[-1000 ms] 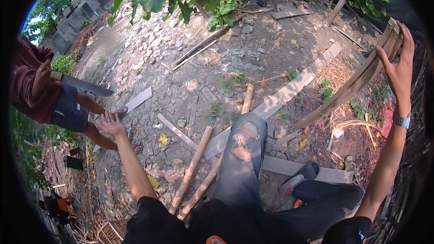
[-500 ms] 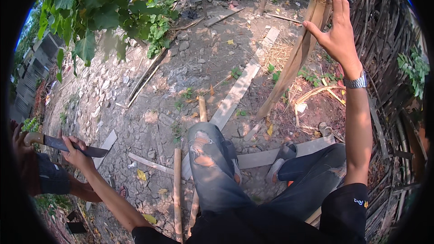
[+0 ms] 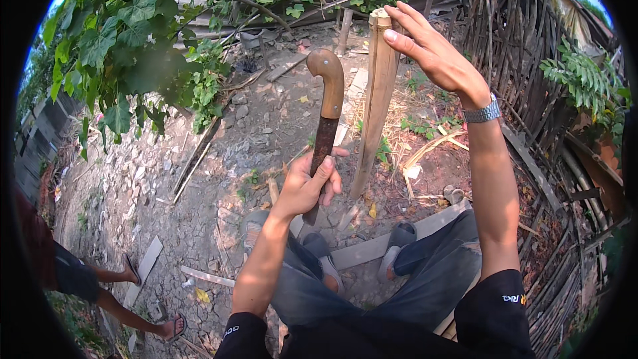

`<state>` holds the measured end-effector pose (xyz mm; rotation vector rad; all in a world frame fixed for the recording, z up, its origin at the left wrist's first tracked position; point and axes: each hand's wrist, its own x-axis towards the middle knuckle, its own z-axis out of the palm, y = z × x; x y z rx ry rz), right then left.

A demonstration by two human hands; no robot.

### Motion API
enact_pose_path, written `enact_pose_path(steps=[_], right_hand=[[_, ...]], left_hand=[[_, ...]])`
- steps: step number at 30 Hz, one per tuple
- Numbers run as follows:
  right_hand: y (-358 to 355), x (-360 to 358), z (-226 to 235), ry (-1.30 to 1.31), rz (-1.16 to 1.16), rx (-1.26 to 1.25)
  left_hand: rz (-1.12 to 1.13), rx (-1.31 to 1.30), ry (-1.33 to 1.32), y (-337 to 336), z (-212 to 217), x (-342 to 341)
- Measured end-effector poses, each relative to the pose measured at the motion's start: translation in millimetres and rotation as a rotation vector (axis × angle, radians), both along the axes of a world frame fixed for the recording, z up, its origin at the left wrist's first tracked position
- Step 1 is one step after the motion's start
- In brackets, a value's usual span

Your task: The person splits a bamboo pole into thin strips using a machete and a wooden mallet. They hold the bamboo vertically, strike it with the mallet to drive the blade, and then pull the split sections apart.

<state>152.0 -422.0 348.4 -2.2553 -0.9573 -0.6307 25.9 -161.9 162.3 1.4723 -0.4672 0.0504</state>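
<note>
My left hand point(image 3: 302, 186) is closed around the dark, rusty blade of a machete point(image 3: 329, 90). Its curved wooden handle points up and the blade tip hangs down over my legs. To the right of it a split bamboo piece point(image 3: 377, 96) stands upright, its lower end near the ground. Against the top of that bamboo rests my right hand point(image 3: 438, 60), fingers stretched out and not wrapped round it; a metal watch point(image 3: 482, 112) is on this wrist.
Another person's legs point(image 3: 113, 286) in sandals stand at the left. A flat board point(image 3: 362, 251) lies by my feet. Leafy vines point(image 3: 126, 33) hang at upper left, and a stick fence point(image 3: 492, 33) stands at upper right. Rubble point(image 3: 133, 166) covers the ground at left.
The machete has moved from the other person's hand at the far left to in front of me, in my left hand. My right hand and the bamboo appear farther left in view.
</note>
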Motion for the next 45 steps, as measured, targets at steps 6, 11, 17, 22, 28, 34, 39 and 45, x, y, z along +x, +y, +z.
enact_pose_path(steps=[6, 11, 17, 22, 28, 34, 39, 45], right_hand=[[7.2, -24.4, 9.7, 0.002, -0.085, -0.18], [11.6, -13.8, -4.2, -0.235, -0.098, -0.089], [2.2, -14.2, -18.1, -0.243, 0.097, 0.063], [2.7, -32.6, -25.7, -0.082, 0.273, 0.17], [0.5, -44.7, -48.3, 0.016, 0.379, 0.225], [-52.0, -61.0, -91.9, 0.308, 0.299, 0.603], [-78.6, -65.2, -135.7, 0.407, 0.325, 0.724], [-111.2, -73.9, -201.9, 0.203, -0.19, 1.332]], left_hand=[[0.233, 0.256, -0.13, -52.8, 12.5, 31.0], [0.629, 0.334, -0.346, -81.2, 15.6, 44.5], [0.558, 0.246, -0.375, -87.7, 9.1, 44.4], [0.686, 0.246, -0.593, -74.9, 16.0, 48.0], [0.508, 0.279, -0.636, -57.7, 61.1, 78.9], [0.33, 0.191, -0.538, -70.1, 52.3, 90.9], [0.482, 0.21, -0.447, -47.0, 48.4, 81.0], [0.672, 0.144, -0.496, -20.5, 39.7, 81.3]])
